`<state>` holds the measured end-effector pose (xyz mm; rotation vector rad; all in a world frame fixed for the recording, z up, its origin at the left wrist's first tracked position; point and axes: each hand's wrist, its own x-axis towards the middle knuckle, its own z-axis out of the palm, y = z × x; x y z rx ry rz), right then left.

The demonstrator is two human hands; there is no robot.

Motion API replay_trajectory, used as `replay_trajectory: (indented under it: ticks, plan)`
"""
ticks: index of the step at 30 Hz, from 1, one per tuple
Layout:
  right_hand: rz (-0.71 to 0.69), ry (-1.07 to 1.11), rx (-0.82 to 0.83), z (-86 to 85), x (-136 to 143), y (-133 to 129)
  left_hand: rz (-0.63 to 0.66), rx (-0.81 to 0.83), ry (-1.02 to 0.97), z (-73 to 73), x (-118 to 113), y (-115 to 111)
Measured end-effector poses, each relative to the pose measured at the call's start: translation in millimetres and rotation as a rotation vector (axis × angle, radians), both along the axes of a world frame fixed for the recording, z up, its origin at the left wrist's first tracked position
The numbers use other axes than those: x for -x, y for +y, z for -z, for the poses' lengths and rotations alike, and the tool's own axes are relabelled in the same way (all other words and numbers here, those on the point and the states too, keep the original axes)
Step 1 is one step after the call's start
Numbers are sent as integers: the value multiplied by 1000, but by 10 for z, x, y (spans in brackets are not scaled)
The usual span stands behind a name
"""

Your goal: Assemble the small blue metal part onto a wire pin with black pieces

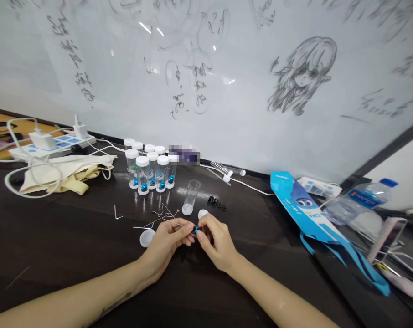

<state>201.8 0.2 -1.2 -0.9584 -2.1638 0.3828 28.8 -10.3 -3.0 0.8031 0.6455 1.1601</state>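
Note:
Just above the table, my left hand (170, 239) and my right hand (217, 239) meet at a small blue-and-black piece (195, 229). Both hands pinch it between thumb and fingers, which cover most of it; its exact kind is too small to tell. A thin wire-like line runs along the left fingers. Behind the hands stands an uncapped clear tube (191, 197) with a white base. A white cap (202, 214) lies beyond the right fingers, and an upturned white cap (147, 238) is beside my left wrist. Several thin wires (163, 213) lie behind my left hand.
Several white-capped tubes (142, 175) with blue pieces stand at the back. Small black parts (216, 202) and a hex key (116, 212) lie nearer. A cloth bag (66, 173) and power strip (56, 145) are left; a blue bag (304, 209) and water bottle (370, 196) are right.

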Motion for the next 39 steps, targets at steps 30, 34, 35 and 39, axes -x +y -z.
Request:
replay_trajectory:
  ticks: [30, 34, 35, 39]
  plan:
    - [1, 2, 23, -20, 12, -10, -31, 10, 2, 18, -9, 8]
    - [7, 8, 23, -31, 6, -5, 5, -14, 15, 10, -6, 7]
    - [10, 6, 26, -31, 5, -4, 8, -18, 18, 9, -5, 6]
    - [22, -6, 25, -22, 9, -7, -1, -6, 14, 3, 3, -11]
